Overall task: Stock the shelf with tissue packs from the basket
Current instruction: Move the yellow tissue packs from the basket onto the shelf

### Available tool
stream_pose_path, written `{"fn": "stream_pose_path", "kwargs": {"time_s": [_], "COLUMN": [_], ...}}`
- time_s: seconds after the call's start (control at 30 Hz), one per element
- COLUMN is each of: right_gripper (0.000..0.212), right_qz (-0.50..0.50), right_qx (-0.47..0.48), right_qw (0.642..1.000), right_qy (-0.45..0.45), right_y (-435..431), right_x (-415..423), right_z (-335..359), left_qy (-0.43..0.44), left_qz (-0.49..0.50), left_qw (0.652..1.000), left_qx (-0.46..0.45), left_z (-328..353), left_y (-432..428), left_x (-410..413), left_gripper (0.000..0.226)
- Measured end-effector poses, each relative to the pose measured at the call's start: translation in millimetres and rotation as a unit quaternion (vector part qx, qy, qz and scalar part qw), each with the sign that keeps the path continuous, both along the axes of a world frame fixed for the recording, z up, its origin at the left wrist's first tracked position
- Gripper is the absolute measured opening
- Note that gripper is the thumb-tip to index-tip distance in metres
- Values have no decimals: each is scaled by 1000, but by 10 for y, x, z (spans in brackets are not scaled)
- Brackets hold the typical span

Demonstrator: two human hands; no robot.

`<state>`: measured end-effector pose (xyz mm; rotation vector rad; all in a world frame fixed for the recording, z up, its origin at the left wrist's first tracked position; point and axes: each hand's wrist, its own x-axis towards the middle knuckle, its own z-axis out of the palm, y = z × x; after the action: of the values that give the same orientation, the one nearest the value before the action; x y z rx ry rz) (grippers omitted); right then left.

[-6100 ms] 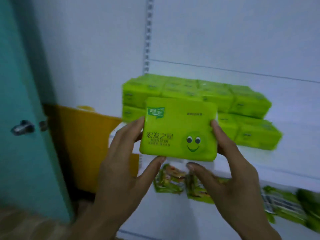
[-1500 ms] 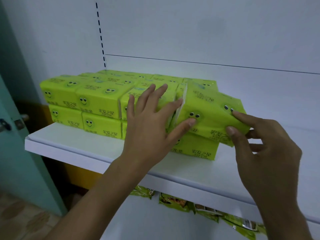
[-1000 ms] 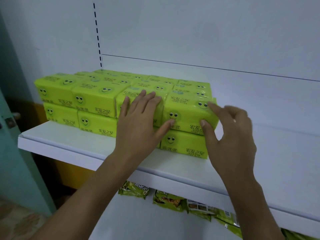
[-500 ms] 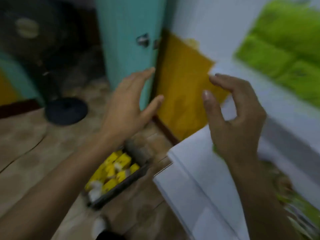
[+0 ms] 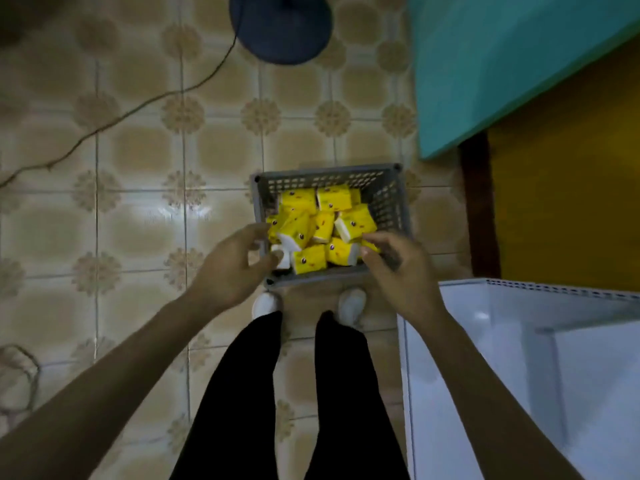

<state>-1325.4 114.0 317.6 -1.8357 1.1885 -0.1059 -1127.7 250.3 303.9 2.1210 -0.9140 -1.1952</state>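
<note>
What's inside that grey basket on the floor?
The grey basket holds a heap of yellow tissue packs, some showing white ends. The heap hides the basket's floor and any lower packs; the left hand and right hand cover parts of its near end.

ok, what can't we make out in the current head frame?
All head view:
1. Grip: left hand and right hand reach over the basket; blurred fingers hide any contact with the tissue packs.
2. Pack count: top packs and both hands cover lower layers.
3. Shelf unit: cut off by right and bottom edges; contents unseen.
</note>
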Motion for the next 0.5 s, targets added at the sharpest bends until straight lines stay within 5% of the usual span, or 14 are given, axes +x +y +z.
{"fn": "stream_pose_path", "kwargs": {"time_s": [0.23,0.4,0.5], "right_gripper": [10,40,57], "right_qz": [-116,-80,-113], "right_qx": [170,151,150], "right_qw": [969,954,952], "right_qy": [139,246,242], "right_y": [-909,-1652,-1967], "right_x": [-143,-264,-370], "right_z": [-2078,-3728,-4503], "left_qy": [202,295,300], "left_qz": [175,275,252], "left_qw": [958,899,899], "left_qx": [105,171,194], "left_z": [-1847,-3361,-4144], "left_y": [-426,-1223,-1806], "left_x": [-457,-944,-1224], "left_gripper": [37,48,69]}}
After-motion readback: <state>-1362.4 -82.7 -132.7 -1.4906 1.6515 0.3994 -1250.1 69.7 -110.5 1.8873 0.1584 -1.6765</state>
